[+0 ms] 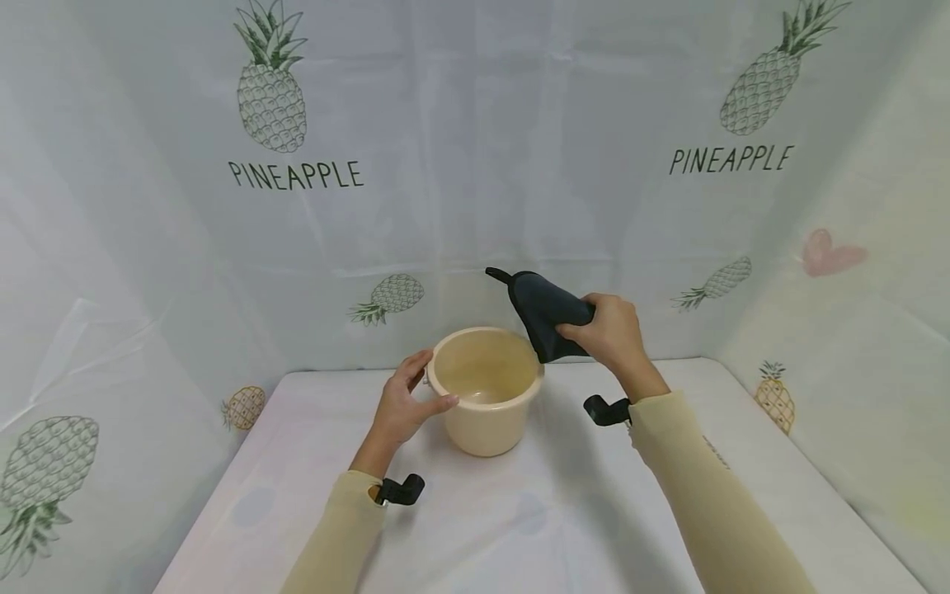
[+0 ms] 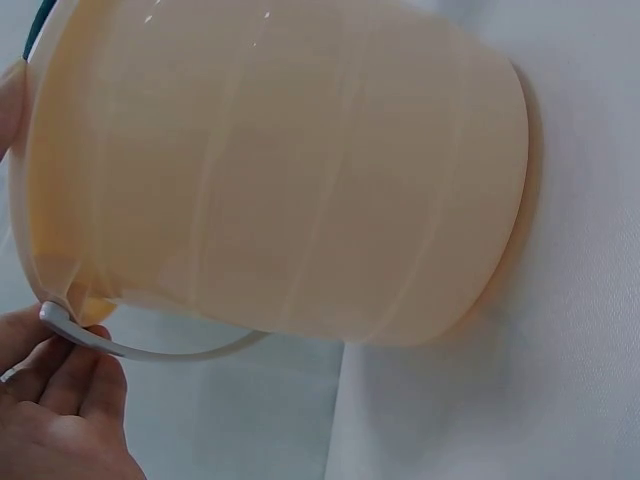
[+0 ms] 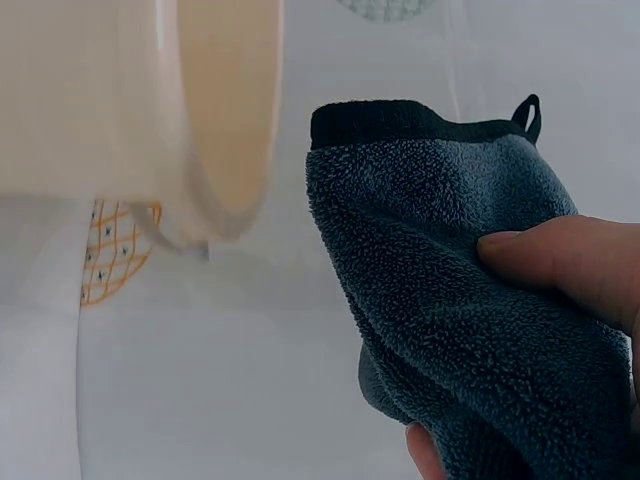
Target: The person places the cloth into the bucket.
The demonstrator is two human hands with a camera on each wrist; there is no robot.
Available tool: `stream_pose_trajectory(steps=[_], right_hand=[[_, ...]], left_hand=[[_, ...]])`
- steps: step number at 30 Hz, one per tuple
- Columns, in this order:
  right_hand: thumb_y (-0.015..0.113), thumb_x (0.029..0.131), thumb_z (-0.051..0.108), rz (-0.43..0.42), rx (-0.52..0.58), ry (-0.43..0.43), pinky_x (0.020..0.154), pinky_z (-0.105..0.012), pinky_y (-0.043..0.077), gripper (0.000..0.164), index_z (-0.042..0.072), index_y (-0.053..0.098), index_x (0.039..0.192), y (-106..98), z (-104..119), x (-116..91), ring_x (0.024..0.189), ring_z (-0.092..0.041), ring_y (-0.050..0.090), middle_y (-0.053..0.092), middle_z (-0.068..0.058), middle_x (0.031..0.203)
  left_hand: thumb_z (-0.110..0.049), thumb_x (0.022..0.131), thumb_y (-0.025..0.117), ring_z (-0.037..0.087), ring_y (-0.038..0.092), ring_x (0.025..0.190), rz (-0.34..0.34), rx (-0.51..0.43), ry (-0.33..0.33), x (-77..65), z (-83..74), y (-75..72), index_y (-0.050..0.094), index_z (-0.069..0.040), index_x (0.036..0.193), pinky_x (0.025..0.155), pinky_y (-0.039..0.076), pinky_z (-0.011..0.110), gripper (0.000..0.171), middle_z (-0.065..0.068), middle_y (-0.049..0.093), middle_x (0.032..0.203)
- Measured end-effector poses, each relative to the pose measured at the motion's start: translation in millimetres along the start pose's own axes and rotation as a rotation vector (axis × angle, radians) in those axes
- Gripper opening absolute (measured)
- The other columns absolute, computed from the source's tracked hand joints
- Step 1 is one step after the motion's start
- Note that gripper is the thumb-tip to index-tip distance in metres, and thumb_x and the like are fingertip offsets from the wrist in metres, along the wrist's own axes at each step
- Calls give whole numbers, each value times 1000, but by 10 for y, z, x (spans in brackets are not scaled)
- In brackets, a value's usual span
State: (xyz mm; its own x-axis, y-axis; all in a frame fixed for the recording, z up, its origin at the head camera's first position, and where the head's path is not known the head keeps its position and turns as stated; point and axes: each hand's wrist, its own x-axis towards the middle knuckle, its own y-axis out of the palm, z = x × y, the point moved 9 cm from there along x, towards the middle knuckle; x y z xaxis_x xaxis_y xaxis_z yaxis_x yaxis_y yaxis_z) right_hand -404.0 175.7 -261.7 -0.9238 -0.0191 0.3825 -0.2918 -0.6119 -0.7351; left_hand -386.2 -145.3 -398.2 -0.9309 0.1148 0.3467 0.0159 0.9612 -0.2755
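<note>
A cream plastic bucket (image 1: pixel 486 429) stands upright on the white-covered table. My left hand (image 1: pixel 402 403) grips its rim from the left, thumb at the near side and fingers by the handle joint. In the left wrist view the white handle (image 2: pixel 190 355) hangs down beside the bucket wall (image 2: pixel 300 170). My right hand (image 1: pixel 610 334) holds a folded dark blue-grey towel (image 1: pixel 545 309) in the air at the bucket's right rim. The right wrist view shows the thumb pressing the fluffy towel (image 3: pixel 430 260), which has a black edge band and a hanging loop (image 3: pixel 530 115).
Pale sheeting (image 1: pixel 482 165) printed with pineapples encloses the table (image 1: pixel 460 528) at the back and both sides. A black wrist camera (image 1: pixel 401 490) sits by the left sleeve, another camera (image 1: pixel 607 410) by the right sleeve.
</note>
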Motion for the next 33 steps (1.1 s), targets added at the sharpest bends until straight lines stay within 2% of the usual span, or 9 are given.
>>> stream_pose_trajectory(steps=[12,24,33], right_hand=[[82,85,25,32,50,-21,87,-54,60,47,-6,72,119,270,293,30,101,-42,66,73,-25,110],[85,84,25,74,64,-41,88,-52,61,46,-5,73,118,554,550,45,102,-40,67,74,-23,111],[85,83,26,100,46,-71,87,-51,60,45,-5,74,115,713,621,69,99,-39,66,74,-22,108]], left_hand=[[-9,81,92,32,32,155,-26,-9,-13,5,21,1,41,-4,161,128,28,47,94,13,35,167],[-19,84,91,31,35,154,-24,16,-18,-4,5,-8,43,-9,161,127,29,49,91,10,37,166],[-22,83,91,30,35,154,-18,17,-11,10,4,-15,42,-8,161,128,29,48,93,11,38,166]])
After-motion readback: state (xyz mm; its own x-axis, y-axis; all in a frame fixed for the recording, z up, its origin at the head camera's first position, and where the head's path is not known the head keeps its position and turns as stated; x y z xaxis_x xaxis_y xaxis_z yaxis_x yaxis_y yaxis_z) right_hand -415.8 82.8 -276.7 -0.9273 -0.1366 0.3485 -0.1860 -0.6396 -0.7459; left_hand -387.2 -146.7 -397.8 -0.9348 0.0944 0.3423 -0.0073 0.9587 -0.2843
